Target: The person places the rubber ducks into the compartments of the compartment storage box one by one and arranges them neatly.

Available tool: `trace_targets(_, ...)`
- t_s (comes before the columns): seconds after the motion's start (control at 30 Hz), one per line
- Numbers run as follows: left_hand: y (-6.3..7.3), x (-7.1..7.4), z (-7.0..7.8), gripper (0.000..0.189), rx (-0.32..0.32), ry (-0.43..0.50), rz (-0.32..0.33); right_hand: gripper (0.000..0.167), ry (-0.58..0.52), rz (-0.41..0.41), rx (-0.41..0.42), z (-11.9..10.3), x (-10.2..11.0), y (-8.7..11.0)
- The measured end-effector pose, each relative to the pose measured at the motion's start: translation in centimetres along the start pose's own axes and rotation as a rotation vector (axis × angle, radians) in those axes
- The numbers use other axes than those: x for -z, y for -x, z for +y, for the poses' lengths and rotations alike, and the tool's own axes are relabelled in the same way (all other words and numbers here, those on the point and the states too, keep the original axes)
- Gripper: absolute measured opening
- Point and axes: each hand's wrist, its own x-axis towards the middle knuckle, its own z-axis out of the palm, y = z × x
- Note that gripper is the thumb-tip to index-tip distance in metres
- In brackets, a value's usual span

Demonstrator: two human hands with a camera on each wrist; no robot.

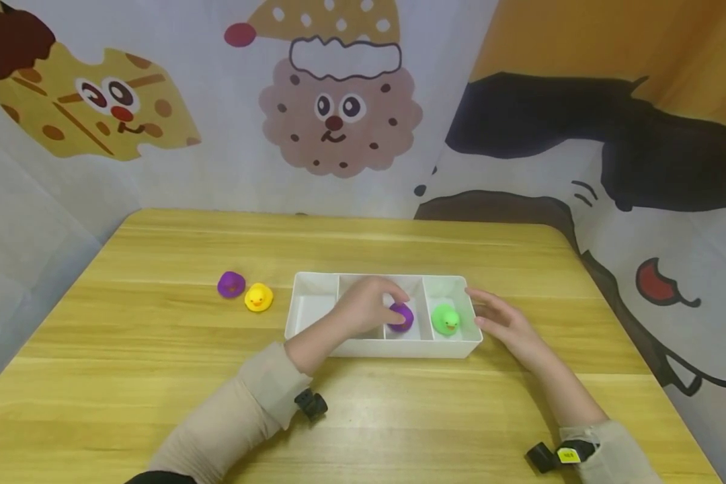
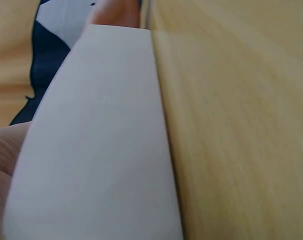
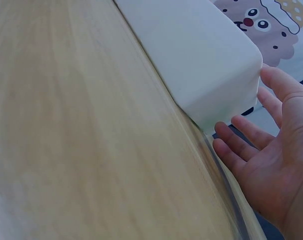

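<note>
A white divided box (image 1: 387, 349) stands on the table, its long side toward me. My left hand (image 1: 366, 306) reaches over it and holds a small purple rubber duck (image 1: 404, 323) between thumb and forefinger, low in the compartment left of the rightmost one. A green rubber duck (image 1: 446, 320) sits in the rightmost compartment, facing me. At the box's right end is my right hand (image 1: 511, 329), fingers spread and relaxed, fingertips right at the end wall; the right wrist view shows this hand (image 3: 271, 145) beside the box corner. The left wrist view has mostly the box's outer wall (image 2: 101, 135).
Left of the box, a yellow rubber duck (image 1: 258, 298) and another purple duck (image 1: 231, 285) sit close together on the wooden table (image 1: 157, 376). A printed cartoon curtain (image 1: 212, 181) hangs behind the table's far edge.
</note>
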Motion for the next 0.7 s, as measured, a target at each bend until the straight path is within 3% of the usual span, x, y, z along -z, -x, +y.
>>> trace_targets(0.27, 1.8, 1.4, 0.6, 0.030, -0.020, 0.137, 0.063, 0.049, 0.001, 0.004, -0.002, 0.0, 0.0, 0.0)
trace_targets(0.7, 4.7, 4.2, 0.3, 0.028, -0.069, 0.173, 0.207, 0.050, 0.009, 0.002, -0.004, 0.2, 0.1, 0.0)
